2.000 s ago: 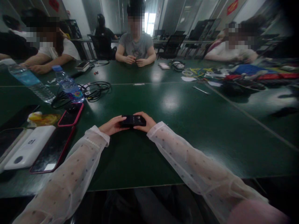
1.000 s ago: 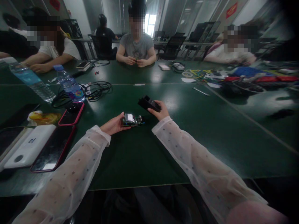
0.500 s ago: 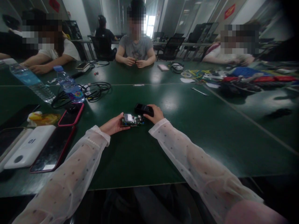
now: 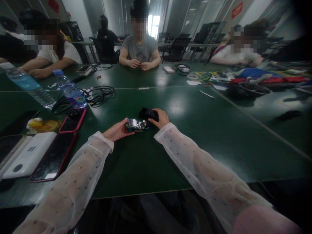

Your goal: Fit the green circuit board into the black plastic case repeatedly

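"Where is the circuit board [image 4: 136,125] held?"
"It is gripped by the left hand [image 4: 118,130], over the green tabletop [image 4: 138,162]."
"And by the right hand [image 4: 161,119]?"
"A black casing [image 4: 147,113] is clasped, just beyond the board."

Left forearm [image 4: 73,182], right forearm [image 4: 207,172] stretched forward, converging; left hand [image 4: 115,131] gripping, thumb above fingers; right hand [image 4: 161,119] curled, slightly farther forward.
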The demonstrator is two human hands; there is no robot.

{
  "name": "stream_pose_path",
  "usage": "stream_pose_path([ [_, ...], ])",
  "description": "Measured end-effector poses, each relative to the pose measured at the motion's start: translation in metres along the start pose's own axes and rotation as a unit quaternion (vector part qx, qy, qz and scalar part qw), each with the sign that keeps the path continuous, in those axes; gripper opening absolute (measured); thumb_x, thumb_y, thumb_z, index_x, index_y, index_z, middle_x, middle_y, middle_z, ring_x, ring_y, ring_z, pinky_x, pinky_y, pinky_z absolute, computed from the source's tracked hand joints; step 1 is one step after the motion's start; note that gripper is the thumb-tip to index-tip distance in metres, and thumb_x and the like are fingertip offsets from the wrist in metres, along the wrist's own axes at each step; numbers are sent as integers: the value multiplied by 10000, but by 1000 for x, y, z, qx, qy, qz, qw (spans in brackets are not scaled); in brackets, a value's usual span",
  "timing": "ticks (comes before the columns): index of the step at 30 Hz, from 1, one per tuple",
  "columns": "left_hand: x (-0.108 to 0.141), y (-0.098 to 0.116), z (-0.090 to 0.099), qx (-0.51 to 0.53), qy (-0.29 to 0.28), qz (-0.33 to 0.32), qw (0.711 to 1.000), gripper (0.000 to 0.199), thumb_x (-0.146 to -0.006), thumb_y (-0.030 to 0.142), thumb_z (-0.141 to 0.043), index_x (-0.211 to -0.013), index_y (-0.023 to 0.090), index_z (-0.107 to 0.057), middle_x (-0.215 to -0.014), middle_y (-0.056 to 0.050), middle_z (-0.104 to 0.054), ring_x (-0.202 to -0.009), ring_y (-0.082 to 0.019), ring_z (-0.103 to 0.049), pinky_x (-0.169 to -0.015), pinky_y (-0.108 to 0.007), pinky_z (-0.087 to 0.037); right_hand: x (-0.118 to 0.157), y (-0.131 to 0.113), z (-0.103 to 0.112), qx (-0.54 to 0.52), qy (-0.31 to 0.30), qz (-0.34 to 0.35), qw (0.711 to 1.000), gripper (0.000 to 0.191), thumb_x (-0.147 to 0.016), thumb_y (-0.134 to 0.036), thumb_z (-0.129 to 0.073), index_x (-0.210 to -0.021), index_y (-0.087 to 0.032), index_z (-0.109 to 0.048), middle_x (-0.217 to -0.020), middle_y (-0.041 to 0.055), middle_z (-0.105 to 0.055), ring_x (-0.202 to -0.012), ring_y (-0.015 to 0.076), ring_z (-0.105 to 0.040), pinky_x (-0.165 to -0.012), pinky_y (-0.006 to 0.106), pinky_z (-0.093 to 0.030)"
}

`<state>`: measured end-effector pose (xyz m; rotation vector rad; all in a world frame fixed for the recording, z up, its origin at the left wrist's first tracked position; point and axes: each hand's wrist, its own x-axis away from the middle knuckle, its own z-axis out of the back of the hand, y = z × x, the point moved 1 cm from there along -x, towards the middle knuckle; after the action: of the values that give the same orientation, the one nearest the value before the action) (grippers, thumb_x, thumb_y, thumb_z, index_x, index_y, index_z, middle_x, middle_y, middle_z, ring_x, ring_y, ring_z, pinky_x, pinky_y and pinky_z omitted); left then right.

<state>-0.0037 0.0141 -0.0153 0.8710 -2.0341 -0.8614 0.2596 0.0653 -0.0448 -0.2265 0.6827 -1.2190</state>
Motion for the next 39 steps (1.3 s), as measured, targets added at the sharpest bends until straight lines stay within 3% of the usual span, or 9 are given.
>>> stream_pose_path([
  [17,3,1,-3,7,-1,-1,1000,449,-960,363,-509,-1351,151,-442,-1305,-182,-559,-1132,-248,-614,-986,-401,-488,1,-3,1,19,-9,9,1000,570,-767,-439,-676,-1267,-232,-496,-1213,148,-572,-1119,388,-517,-866,585,-449],
  [23,3,2,-5,15,11,1,1000,427,-963,358,-504,-1330,144,-459,-1268,-181,-581,-1086,-243,-633,-941,-384,-514,1,-4,1,3,9,4,1000,512,-741,-399,-700,-1197,-237,-532,-1150,127,-601,-1095,372,-528,-868,567,-454],
  [28,4,3,-7,12,15,3,1000,430,-972,363,-480,-1338,140,-449,-1272,-187,-572,-1081,-245,-626,-956,-393,-493,1,-1,1,-86,60,-40,994,521,-695,-420,-727,-1147,-233,-548,-1082,123,-630,-1027,339,-579,-885,561,-464],
  [32,3,2,-4,16,6,1,1000,425,-970,372,-485,-1326,142,-463,-1232,-173,-600,-1069,-237,-632,-964,-394,-488,0,-4,4,-217,76,-73,970,608,-641,-525,-751,-1127,-227,-538,-1045,89,-643,-986,296,-624,-906,520,-481],
  [36,1,0,1,18,-9,0,1000,426,-963,400,-489,-1314,158,-477,-1218,-154,-607,-1080,-235,-632,-987,-399,-477,1,-22,14,-320,35,-43,946,654,-644,-587,-752,-1147,-237,-524,-1087,81,-649,-1019,275,-638,-929,475,-487],
  [39,0,-1,2,18,-20,-5,1000,436,-958,398,-499,-1326,164,-475,-1232,-153,-600,-1094,-246,-627,-998,-413,-464,7,-40,20,-320,-4,19,947,606,-662,-544,-765,-1149,-258,-545,-1123,72,-645,-1061,273,-622,-952,467,-478],
])
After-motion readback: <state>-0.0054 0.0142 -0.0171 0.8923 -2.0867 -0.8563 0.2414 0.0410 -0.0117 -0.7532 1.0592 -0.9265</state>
